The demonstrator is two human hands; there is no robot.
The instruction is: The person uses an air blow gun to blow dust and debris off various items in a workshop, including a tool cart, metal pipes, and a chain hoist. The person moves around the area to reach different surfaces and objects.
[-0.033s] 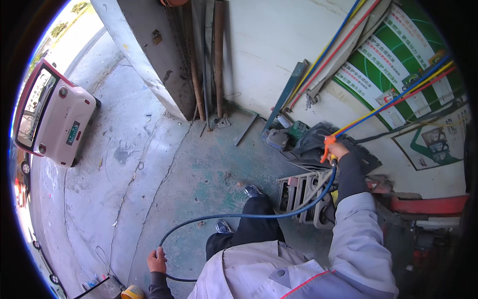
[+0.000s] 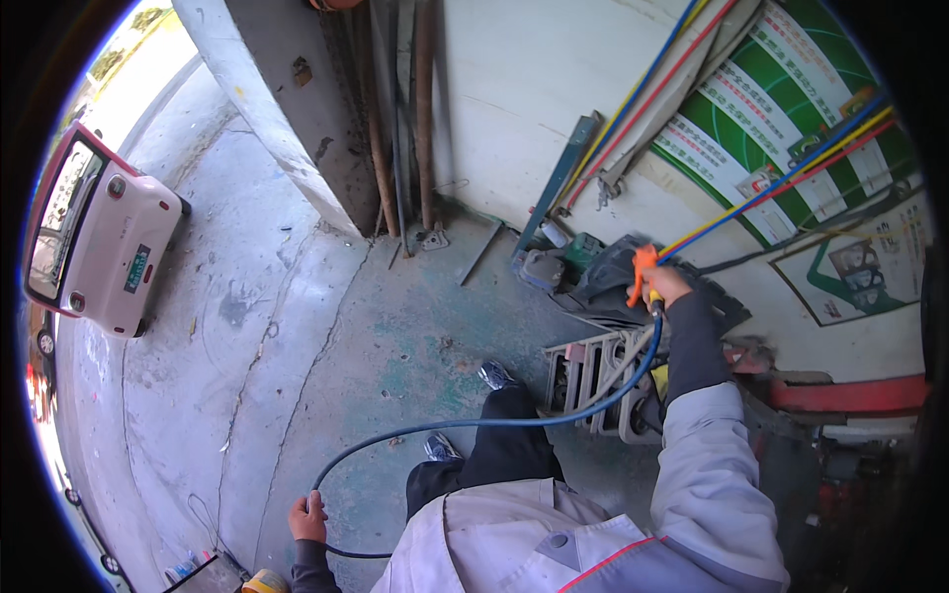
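My right hand, arm stretched forward to the right, is closed around an orange blow gun. A yellow piece shows below the fingers, where a dark fitting joins the blue hose. The hose sags from there in a long curve across my legs to the left. At the lower left, my left hand is closed on the hose, thumb upward. Past that hand the hose loops back and goes out of sight under my jacket. Blue, yellow and red lines on the wall side run behind the right hand.
Below my right arm stands a folded step ladder, with black plastic parts behind it. Metal pipes lean by the pillar. A red jack beam lies at the right. A white car is parked outside at the left.
The whole view has shifted slightly. The orange blow gun has tilted a little in my right hand, and the hose stays in my left hand.
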